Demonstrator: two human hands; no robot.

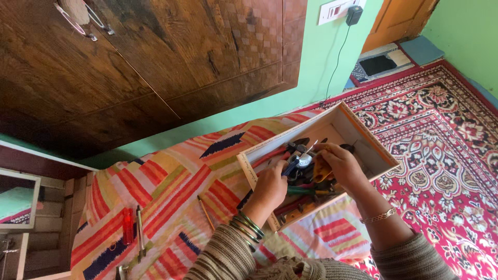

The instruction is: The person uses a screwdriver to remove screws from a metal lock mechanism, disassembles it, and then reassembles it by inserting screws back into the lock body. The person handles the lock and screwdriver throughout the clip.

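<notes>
Nearest, the left hand point(271, 182) gripped a blue-handled tool point(291, 167) inside a wooden box point(363, 132) of tangled tools on a striped cloth point(166, 192); the right hand point(340, 165) pinched a yellow-handled one point(321, 171) (lifting slowly would likely avoid snagging neighbours).

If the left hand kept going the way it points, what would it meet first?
Probably the pile of tools in the wooden box; the left hand already reaches into it, toward the right hand. Depth is unclear.

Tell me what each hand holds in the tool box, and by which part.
Both hands, left hand and right hand, are in the wooden box among the tools. Which tool each grips cannot be told.
</notes>
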